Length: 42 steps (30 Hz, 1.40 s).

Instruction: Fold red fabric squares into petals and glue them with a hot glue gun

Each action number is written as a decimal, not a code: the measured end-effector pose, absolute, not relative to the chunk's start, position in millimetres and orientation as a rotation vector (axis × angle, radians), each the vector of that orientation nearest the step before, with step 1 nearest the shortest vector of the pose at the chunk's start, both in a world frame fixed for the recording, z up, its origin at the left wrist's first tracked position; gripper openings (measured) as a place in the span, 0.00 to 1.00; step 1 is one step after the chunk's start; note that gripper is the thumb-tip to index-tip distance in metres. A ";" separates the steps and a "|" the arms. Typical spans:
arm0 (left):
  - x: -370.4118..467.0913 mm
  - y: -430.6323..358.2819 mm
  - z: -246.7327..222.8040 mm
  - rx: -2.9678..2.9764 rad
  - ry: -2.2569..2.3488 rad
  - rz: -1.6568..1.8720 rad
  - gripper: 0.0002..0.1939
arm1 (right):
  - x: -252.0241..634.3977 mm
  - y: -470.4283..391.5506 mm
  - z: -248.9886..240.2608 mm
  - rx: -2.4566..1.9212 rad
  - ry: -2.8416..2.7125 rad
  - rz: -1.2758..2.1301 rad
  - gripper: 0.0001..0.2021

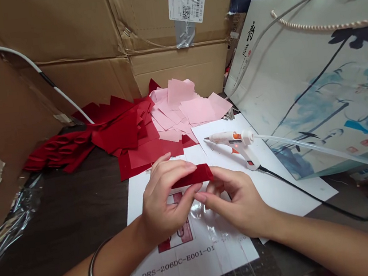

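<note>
A folded piece of dark red fabric [192, 177] is held level between both hands, above a printed white sheet [199, 261]. My left hand [168, 191] is closed around its left part, fingers over the top and thumb below. At the other end, my right hand [235, 199] grips the fabric's right edge with the fingers; its thumb lies close to the left thumb. Part of the fabric is hidden by the left fingers. Just beyond the right hand, a white hot glue gun [234, 138] with a clear glue stick lies on white paper [283, 179].
Loose red fabric pieces [119, 130] and pink pieces [180, 105] are heaped behind the hands. Folded red pieces [60, 151] are stacked at left. Cardboard [175, 67] walls the back, a paper bag [319, 94] stands right, and a black cord [315, 200] crosses the right side.
</note>
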<state>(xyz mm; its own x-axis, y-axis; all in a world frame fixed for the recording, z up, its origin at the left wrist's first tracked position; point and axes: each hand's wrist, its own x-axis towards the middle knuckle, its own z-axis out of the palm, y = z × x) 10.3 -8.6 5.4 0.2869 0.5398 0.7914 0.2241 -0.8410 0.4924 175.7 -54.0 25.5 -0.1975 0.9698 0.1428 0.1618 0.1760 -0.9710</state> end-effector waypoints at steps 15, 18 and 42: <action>10.6 -5.6 11.3 2.230 0.548 1.521 0.12 | 192.3 -41.7 21.5 -0.832 -1.805 0.523 0.14; 9.9 -4.8 9.9 2.226 0.535 1.518 0.12 | 193.7 -41.5 23.1 -0.794 -1.792 0.511 0.13; 15.9 -26.8 7.0 1.709 0.742 1.364 0.06 | 194.2 -46.2 29.9 -1.155 -1.558 0.931 0.04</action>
<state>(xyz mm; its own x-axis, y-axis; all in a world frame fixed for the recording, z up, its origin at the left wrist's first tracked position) 15.9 -26.8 7.0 0.2433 0.8350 0.4936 -0.0392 -0.5000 0.8652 194.2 -46.2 29.9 -0.1020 0.9641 0.2453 0.2403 0.2632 -0.9343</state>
